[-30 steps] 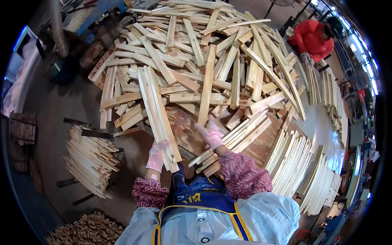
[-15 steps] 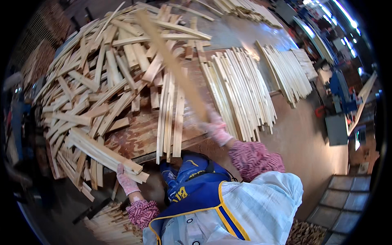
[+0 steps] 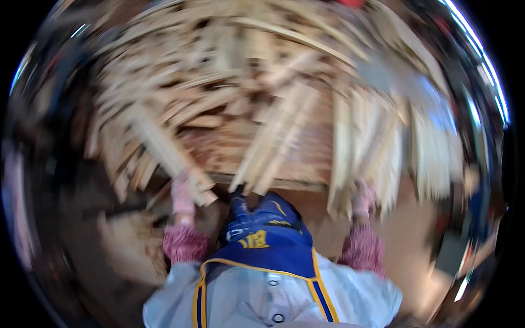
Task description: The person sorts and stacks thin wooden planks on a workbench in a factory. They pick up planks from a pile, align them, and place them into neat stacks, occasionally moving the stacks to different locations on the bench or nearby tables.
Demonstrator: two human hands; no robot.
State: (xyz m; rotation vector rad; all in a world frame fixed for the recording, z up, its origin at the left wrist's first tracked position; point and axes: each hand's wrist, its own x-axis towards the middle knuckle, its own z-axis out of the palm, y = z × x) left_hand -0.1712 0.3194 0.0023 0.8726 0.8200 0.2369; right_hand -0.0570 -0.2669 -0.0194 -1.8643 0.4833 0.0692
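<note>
Many pale wooden strips [image 3: 224, 49] are lying jumbled, seemingly unsorted, beside aligned wooden rows [image 3: 361, 128]; the pink-gloved left hand [image 3: 183, 194] is gripping a flat bundle [image 3: 164, 146], the pink-gloved right hand [image 3: 363, 199] too blurred to tell.

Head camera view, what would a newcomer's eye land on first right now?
Probably the jumbled pile of pale wooden strips filling the top centre. Next, the blue apron with yellow edging, at lower centre. Then the gloved hands: the left hand at a few strips' near end, the right hand by the near end of a neater row; blur hides their grip.
</note>
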